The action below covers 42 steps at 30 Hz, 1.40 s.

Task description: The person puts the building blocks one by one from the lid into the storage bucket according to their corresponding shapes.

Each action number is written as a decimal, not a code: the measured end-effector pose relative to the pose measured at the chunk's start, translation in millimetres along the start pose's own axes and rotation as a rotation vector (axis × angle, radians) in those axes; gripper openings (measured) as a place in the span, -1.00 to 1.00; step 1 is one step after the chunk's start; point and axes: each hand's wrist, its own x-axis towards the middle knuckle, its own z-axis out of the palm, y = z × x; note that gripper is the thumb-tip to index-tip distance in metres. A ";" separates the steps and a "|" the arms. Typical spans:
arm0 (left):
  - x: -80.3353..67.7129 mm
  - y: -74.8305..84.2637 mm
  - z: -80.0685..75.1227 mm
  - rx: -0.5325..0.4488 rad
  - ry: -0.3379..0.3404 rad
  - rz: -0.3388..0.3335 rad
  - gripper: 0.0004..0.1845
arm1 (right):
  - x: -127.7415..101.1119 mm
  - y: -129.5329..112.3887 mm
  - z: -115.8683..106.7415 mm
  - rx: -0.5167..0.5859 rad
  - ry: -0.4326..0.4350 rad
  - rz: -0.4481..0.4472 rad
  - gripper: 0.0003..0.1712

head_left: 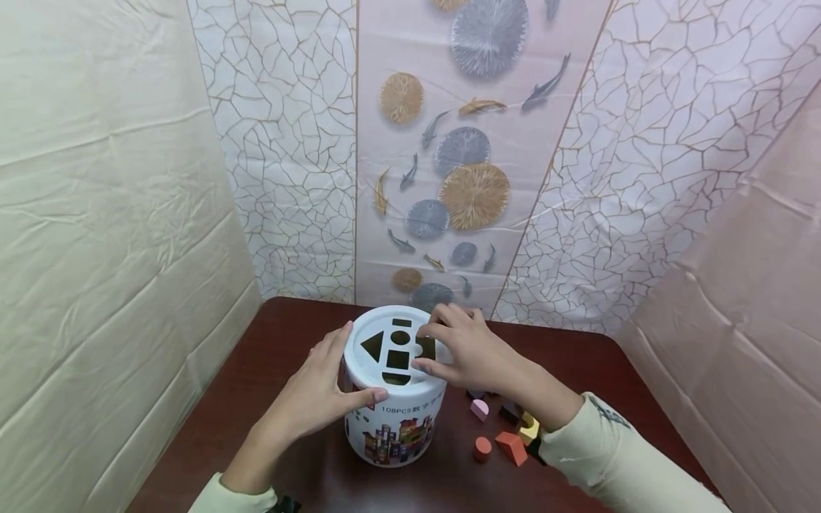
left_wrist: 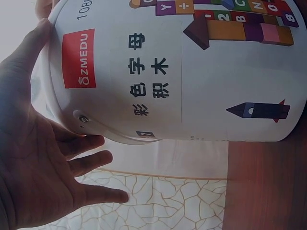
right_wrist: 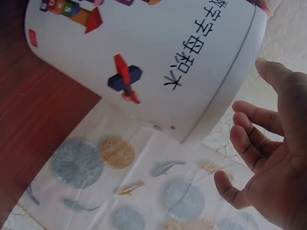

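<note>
A white bucket with printed block pictures stands upright on the table, its pale lid on top, cut with variously shaped holes. My left hand rests against the lid's left side, thumb over the front rim and fingers along the edge. Seen in the left wrist view, those fingers are spread and fairly straight. Over the lid's right part is my right hand, thumb and forefinger beside a dark hole. Its fingers are loosely bent in the right wrist view, with nothing visible between them.
Right of the bucket lie loose blocks: a pink half-round, a red cylinder, a red wedge, a yellow arch and some dark ones, partly under the right forearm. Patterned cloth hangs behind the dark red table.
</note>
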 end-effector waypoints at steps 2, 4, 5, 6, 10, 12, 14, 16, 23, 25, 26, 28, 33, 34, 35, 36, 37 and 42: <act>0.4 0.3 -0.1 0.008 0.000 -0.002 0.49 | -6.0 2.7 -0.8 0.008 0.001 0.014 -0.54; 0.4 0.4 -0.3 0.018 0.004 0.001 0.50 | -12.1 5.1 -1.1 0.014 -0.001 0.029 -0.54; 0.1 0.3 -0.3 0.021 0.006 0.001 0.50 | -14.8 6.4 -1.1 0.018 -0.004 0.040 -0.54; -0.2 0.2 -0.3 0.024 0.008 0.001 0.49 | -17.6 7.8 -1.0 0.021 -0.007 0.048 -0.54; -1.8 -1.1 -0.1 0.032 0.015 0.005 0.48 | -27.0 14.0 0.1 0.028 -0.015 0.069 -0.51; -2.4 -1.6 0.1 0.034 0.015 0.008 0.48 | -31.1 17.5 1.0 0.028 -0.014 0.074 -0.49; -2.7 -2.0 0.4 0.036 0.016 0.011 0.48 | -34.5 20.6 1.3 0.034 -0.016 0.076 -0.48; -2.6 -2.4 0.6 0.035 0.016 0.015 0.48 | -37.5 23.5 1.5 0.042 -0.019 0.078 -0.47; 0.4 -2.1 -1.0 0.023 0.006 0.005 0.49 | -47.9 34.0 0.5 0.039 -0.025 0.106 -0.48; 1.6 -1.4 -1.8 0.024 0.004 0.001 0.50 | -50.7 37.2 -0.5 0.029 -0.019 0.114 -0.48; 2.1 -1.0 -2.3 0.024 0.003 0.001 0.50 | -52.1 38.8 -1.2 0.024 -0.015 0.116 -0.48; 2.8 -0.2 -3.1 0.019 0.002 -0.001 0.51 | -55.4 41.8 -2.0 0.018 -0.008 0.121 -0.47; 2.8 1.1 -3.7 0.012 0.000 -0.003 0.51 | -67.0 48.9 -2.7 0.024 -0.012 0.149 -0.50; 2.7 1.2 -3.6 0.011 -0.001 -0.003 0.51 | -69.5 50.5 -2.3 0.026 -0.016 0.157 -0.51; 2.5 1.3 -3.4 0.011 -0.002 -0.004 0.51 | -72.0 52.1 -1.9 0.026 -0.020 0.164 -0.52; 2.4 1.4 -3.3 0.011 -0.003 -0.004 0.51 | -74.6 53.8 -1.2 0.026 -0.024 0.172 -0.52; 2.3 1.4 -3.1 0.012 -0.003 -0.004 0.51 | -77.0 55.6 -0.1 0.026 -0.027 0.179 -0.52; 1.3 1.4 -2.3 0.017 -0.002 -0.006 0.50 | -91.1 62.2 3.5 0.024 -0.034 0.210 -0.53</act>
